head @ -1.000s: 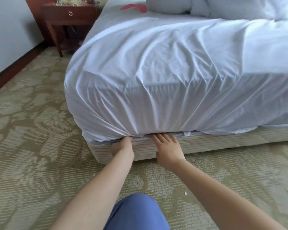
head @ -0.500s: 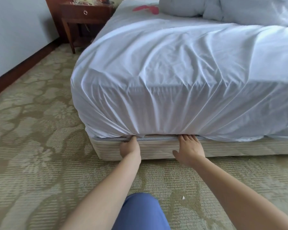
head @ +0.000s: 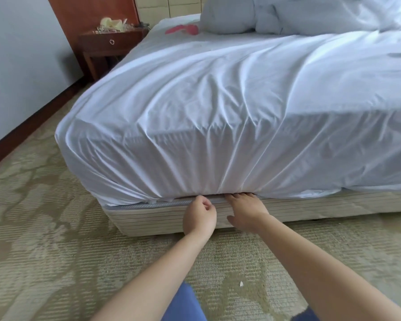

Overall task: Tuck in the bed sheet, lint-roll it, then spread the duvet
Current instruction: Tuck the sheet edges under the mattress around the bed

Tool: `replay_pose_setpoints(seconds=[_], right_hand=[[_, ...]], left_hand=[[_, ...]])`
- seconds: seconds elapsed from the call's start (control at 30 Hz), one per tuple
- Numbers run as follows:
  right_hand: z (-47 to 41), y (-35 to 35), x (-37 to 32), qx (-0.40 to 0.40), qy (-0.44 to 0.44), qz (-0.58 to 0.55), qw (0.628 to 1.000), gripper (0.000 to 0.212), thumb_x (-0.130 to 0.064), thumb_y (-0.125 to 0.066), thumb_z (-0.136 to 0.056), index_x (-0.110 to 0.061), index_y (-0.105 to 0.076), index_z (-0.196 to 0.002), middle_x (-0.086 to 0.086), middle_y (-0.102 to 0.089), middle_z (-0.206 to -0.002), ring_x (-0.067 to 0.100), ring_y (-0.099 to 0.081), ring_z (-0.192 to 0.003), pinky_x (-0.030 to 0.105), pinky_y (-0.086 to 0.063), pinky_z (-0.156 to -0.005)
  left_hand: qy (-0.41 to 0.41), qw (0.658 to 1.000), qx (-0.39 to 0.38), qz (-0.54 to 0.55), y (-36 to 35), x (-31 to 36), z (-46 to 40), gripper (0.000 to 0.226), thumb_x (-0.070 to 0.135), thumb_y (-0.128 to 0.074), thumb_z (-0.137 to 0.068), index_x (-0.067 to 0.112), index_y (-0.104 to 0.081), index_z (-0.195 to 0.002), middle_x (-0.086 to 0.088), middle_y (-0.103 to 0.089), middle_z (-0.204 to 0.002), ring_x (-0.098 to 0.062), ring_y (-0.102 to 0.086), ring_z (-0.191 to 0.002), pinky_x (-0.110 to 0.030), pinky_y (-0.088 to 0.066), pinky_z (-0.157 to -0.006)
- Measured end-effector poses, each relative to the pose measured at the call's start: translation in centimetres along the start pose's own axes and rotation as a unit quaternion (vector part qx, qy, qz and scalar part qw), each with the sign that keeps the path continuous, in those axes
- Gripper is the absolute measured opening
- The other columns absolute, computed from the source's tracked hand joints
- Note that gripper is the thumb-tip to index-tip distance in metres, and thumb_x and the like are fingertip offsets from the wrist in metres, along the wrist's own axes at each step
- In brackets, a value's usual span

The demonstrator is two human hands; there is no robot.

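White bed sheet (head: pixel 218 126) now hangs tucked at the near mattress edge; your left hand (head: pixel 199 215) has pulled out, loosely curled and empty, while your right hand's (head: pixel 247 210) straight fingers (head: pixel 239 195) still push underneath.

Both bare forearms are reaching forward and down. The left hand (head: pixel 199 216) is hanging loosely curled, holding nothing. The right hand (head: pixel 247 212) is lying flat, fingers (head: pixel 237 195) straight, tips hidden.
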State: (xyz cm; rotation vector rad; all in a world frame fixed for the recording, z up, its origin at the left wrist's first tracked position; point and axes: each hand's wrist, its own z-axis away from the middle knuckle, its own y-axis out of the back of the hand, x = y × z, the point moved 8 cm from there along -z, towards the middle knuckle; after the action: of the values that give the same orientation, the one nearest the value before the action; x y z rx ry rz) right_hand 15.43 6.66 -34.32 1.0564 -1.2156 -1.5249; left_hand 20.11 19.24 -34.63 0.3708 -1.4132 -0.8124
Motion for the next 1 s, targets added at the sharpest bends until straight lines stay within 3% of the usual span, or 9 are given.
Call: replay_pose_setpoints(seconds=[0.13,0.3,0.4,0.6,0.7,0.8,0.87,0.93,1.0], right_hand=[[3.6,0.7,4.1,0.065,0.013,0.028,0.997,0.068,-0.016,-0.05,-0.091,-0.015,-0.021,-0.152,-0.002,-0.031,-0.155,0.013,-0.025,-0.142,0.026,-0.009,-0.117],[5.6,1.7,8.3,0.116,-0.051,0.002,0.992,0.059,-0.01,-0.037,-0.095,-0.011,-0.022,-0.151,0.0,-0.03,-0.155,0.014,-0.022,-0.144,0.024,-0.013,-0.116],[4.8,0.9,8.8,0.078,-0.038,0.008,0.996,0.067,-0.016,-0.041,-0.093,-0.01,-0.013,-0.153,0.001,-0.018,-0.159,0.013,-0.009,-0.147,0.027,0.005,-0.117],[4.5,-1.7,8.8,0.036,-0.018,0.048,0.998,0.078,-0.029,-0.038,-0.094,-0.007,0.01,-0.151,0.008,0.007,-0.161,0.022,0.009,-0.148,0.037,0.013,-0.118],[5.3,-0.2,9.8,0.099,0.03,0.013,0.995,0.078,-0.024,-0.055,-0.086,-0.005,-0.018,-0.151,0.007,-0.021,-0.158,0.02,-0.017,-0.147,0.033,-0.002,-0.118],[5.5,-0.3,11.7,0.133,0.025,-0.016,0.991,0.082,-0.022,-0.086,-0.045,-0.003,-0.064,-0.122,0.007,-0.066,-0.122,0.021,-0.061,-0.115,0.038,-0.046,-0.098],[4.9,-0.9,12.1,0.106,0.02,-0.031,0.994,0.079,-0.022,-0.082,-0.051,-0.007,-0.062,-0.126,0.005,-0.066,-0.122,0.021,-0.06,-0.116,0.038,-0.045,-0.099],[3.6,0.3,12.2,0.089,0.0,-0.055,0.994,0.055,-0.018,-0.064,-0.074,-0.014,-0.057,-0.128,0.002,-0.064,-0.122,0.021,-0.056,-0.117,0.032,-0.036,-0.102],[2.4,0.7,12.5,0.082,-0.015,-0.066,0.994,0.04,-0.018,-0.055,-0.082,-0.016,-0.057,-0.122,0.001,-0.064,-0.119,0.021,-0.056,-0.115,0.029,-0.033,-0.095]], left_hand=[[-0.141,0.987,0.003,-0.083,-2.8,3.3,1.8,0.035,0.005,-0.045,-0.09,0.017,-0.062,-0.119,0.006,-0.06,-0.119,-0.014,-0.057,-0.105,-0.026,-0.046,-0.084],[-0.247,0.954,-0.006,-0.17,-5.0,6.0,2.1,0.051,0.0,-0.042,-0.09,0.012,-0.048,-0.139,0.003,-0.047,-0.143,-0.015,-0.041,-0.132,-0.026,-0.032,-0.108],[-0.259,0.934,-0.023,-0.244,-6.1,6.3,2.3,0.054,0.002,-0.04,-0.092,0.013,-0.04,-0.145,0.003,-0.04,-0.149,-0.013,-0.032,-0.139,-0.023,-0.022,-0.112],[-0.25,0.92,-0.076,-0.292,-7.5,7.6,3.1,0.061,0.005,-0.035,-0.094,0.017,-0.021,-0.152,0.004,-0.02,-0.159,-0.013,-0.015,-0.146,-0.022,-0.006,-0.117],[-0.266,0.903,-0.093,-0.325,-8.5,8.7,3.4,0.062,0.007,-0.035,-0.095,0.016,-0.016,-0.153,0.003,-0.017,-0.159,-0.013,-0.014,-0.146,-0.023,-0.004,-0.118],[-0.273,0.892,-0.105,-0.344,-10.4,9.7,3.5,0.063,0.009,-0.036,-0.094,0.015,-0.014,-0.153,0.002,-0.016,-0.16,-0.014,-0.015,-0.146,-0.023,-0.003,-0.118],[-0.269,0.892,-0.092,-0.351,-11.3,10.4,3.4,0.066,0.011,-0.04,-0.091,0.014,-0.017,-0.152,0.001,-0.023,-0.157,-0.015,-0.022,-0.143,-0.023,-0.008,-0.117],[-0.264,0.888,-0.078,-0.368,-11.7,10.9,3.1,0.066,0.013,-0.044,-0.088,0.012,-0.022,-0.151,0.002,-0.032,-0.154,-0.015,-0.028,-0.138,-0.023,-0.014,-0.116],[-0.253,0.886,-0.073,-0.382,-11.8,11.0,2.6,0.066,0.016,-0.045,-0.088,0.013,-0.025,-0.15,0.003,-0.036,-0.151,-0.016,-0.032,-0.135,-0.025,-0.018,-0.115]])
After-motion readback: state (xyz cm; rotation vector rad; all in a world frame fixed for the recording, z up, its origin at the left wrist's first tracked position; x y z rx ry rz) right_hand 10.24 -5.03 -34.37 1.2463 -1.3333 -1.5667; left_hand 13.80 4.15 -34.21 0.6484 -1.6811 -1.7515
